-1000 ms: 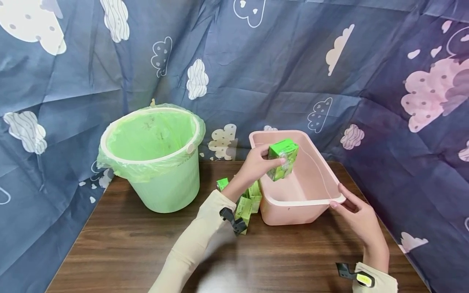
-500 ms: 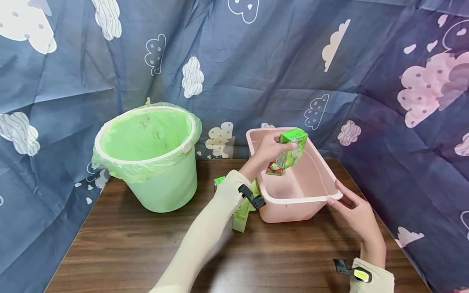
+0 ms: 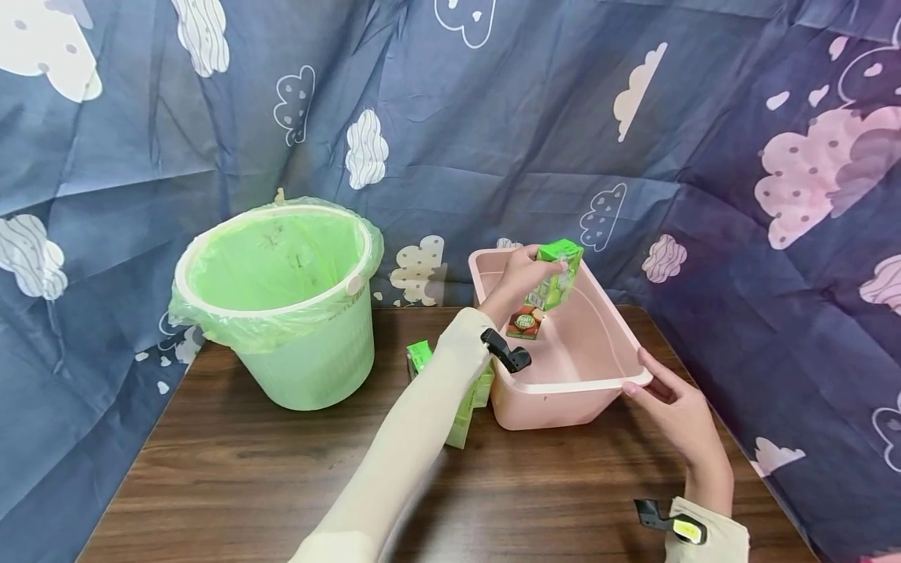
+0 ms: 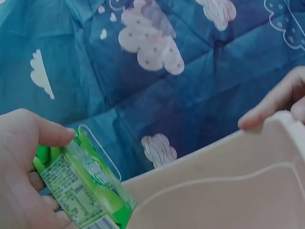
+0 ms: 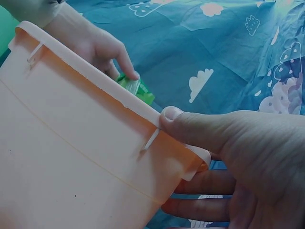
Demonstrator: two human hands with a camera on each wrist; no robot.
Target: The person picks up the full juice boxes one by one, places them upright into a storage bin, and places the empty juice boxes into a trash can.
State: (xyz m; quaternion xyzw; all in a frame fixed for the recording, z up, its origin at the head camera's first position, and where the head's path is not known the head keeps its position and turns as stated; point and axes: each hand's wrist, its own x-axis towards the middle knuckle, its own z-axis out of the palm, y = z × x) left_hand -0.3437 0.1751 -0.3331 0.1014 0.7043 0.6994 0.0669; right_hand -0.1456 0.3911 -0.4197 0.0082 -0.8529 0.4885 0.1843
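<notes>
Left hand [image 3: 519, 280]: its grip holds a green carton [image 3: 553, 292] over the pink bin [image 3: 545, 410].
Right hand [image 3: 680, 418]: its grip pinches the pink bin's near right corner (thumb on top).
Inside: a red-labelled box [image 3: 524, 322].
Tabletop [image 3: 281, 477]: other green cartons [image 3: 461, 426] beside the pink bin, a bag-lined bucket [image 3: 310, 375] farther left.

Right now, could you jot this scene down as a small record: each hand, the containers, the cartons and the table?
Left hand: holds a green carton at the pink bin's opening
Right hand: grips the bin's near right corner
Bucket: green, bag-lined, left of the bin
Red carton: inside the bin
Other green cartons: between bucket and bin, partly hidden by the sleeve
Table: wood-patterned
</notes>
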